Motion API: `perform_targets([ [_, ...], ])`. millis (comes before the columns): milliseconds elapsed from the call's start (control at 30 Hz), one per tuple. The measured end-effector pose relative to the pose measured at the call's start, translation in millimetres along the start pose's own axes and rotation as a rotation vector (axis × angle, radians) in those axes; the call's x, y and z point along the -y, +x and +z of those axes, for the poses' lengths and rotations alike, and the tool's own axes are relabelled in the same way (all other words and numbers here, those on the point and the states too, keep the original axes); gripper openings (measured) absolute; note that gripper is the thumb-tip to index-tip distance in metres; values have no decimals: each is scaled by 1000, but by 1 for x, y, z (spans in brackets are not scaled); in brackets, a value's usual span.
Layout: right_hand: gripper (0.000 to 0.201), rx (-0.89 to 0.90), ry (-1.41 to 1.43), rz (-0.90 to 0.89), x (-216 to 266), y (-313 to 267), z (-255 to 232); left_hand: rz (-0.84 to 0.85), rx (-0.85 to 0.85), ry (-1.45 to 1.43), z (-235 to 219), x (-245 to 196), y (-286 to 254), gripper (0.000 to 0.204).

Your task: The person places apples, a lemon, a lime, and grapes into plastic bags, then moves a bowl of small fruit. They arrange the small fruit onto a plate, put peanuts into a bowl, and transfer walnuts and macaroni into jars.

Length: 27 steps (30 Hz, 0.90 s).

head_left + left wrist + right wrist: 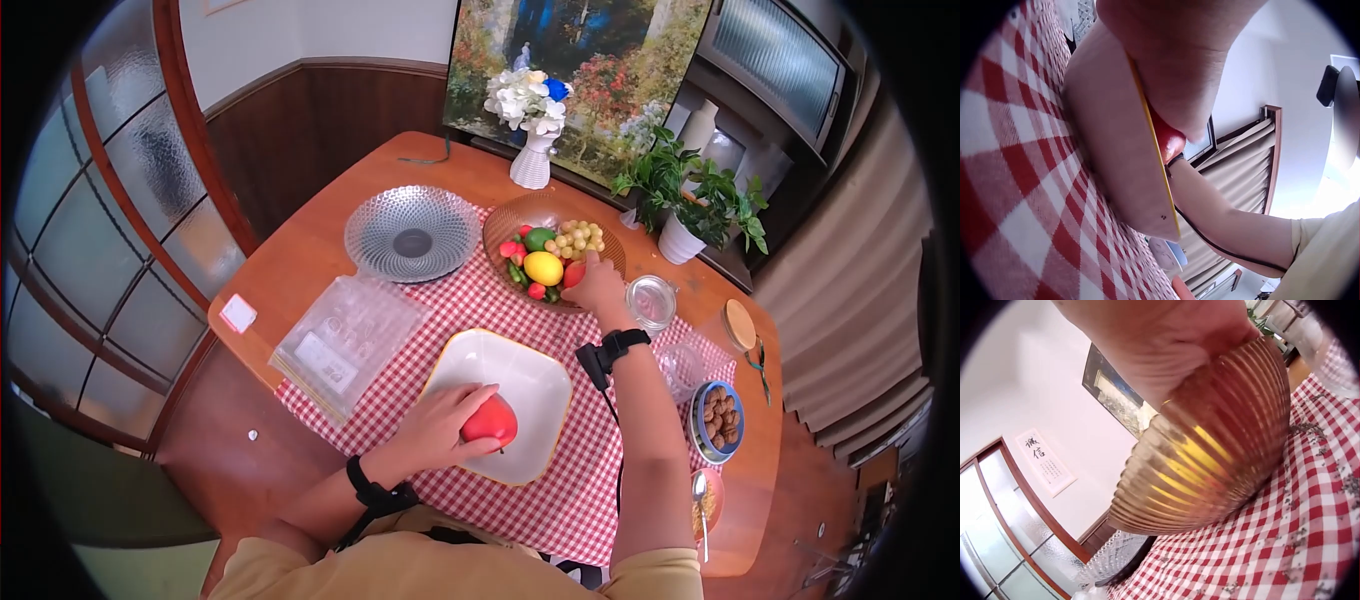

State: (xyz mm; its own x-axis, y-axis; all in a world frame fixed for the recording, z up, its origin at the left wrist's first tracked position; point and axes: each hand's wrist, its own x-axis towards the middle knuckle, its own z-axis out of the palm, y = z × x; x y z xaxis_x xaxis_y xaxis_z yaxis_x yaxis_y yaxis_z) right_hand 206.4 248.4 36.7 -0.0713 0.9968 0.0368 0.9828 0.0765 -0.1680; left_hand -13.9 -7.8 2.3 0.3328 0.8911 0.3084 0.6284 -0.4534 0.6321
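Observation:
My left hand (440, 425) grips a smooth red apple (490, 424) with a short dark stem, fingers over its top and thumb along its near side. It is held at the white square dish (535, 410) with a yellow rim. My right hand (598, 290) reaches over the near right rim of the ribbed amber bowl (497, 225), its fingers curled at a red fruit (574, 274). Beside that fruit lie a yellow lemon (543, 268), green grapes (580, 238), a green fruit (538, 239) and several small red and green pieces. Its fingertips are hidden in the right wrist view.
A clear glass plate (375, 225) and a plastic bag (345, 340) lie to the left. Glass jars (652, 300), a bowl of walnuts (722, 415) and a bowl with a spoon (700, 490) line the right. A flower vase (532, 165) and a potted plant (683, 240) stand behind.

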Motion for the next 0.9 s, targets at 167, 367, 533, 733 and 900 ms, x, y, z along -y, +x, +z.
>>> perform_targets([
  [167,75,-242,108,-106,7,-27,-18,9,0,60,1,0,2,82],
  [367,72,155,541,-343,25,-143,-49,44,-23,88,3,4,2,83],
  [533,64,128,519,-366,9,-190,1,-2,26,53,1,4,1,83],
  [733,41,-27,562,-370,7,-226,4,81,-49,26,0,7,-1,80],
  [900,63,242,705,-381,35,-249,16,-76,39,-49,6,3,-2,62],
])
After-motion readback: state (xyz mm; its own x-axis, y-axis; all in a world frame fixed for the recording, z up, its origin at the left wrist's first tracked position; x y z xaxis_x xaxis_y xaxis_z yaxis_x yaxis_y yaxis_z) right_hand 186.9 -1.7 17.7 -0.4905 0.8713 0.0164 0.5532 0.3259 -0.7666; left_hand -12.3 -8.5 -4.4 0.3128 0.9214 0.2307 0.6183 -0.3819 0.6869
